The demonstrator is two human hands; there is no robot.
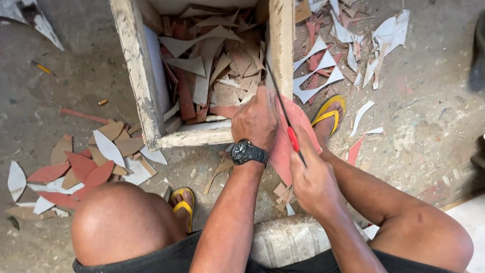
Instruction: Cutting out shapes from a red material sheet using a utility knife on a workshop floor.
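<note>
— Where is the red sheet (283, 146)?
— On the wooden box (202, 134) corner; the left hand (256, 121) presses it, fingers together; the right hand (313, 182) is clamped around a red-handled blade (292, 137).

Sheet piece (283, 146) under the left hand (256, 121): reddish-pink. Tool (293, 139) in the right hand (313, 184): red grip, black blade. Wristwatch (247, 151): black. Sandals (329, 110): yellow straps. Wooden box (136, 76): pale, paint-flecked timber. Offcuts (81, 167) on the floor (434, 116): red, tan and white. Floor: grey, dusty. Shorts (166, 258): black.
</note>
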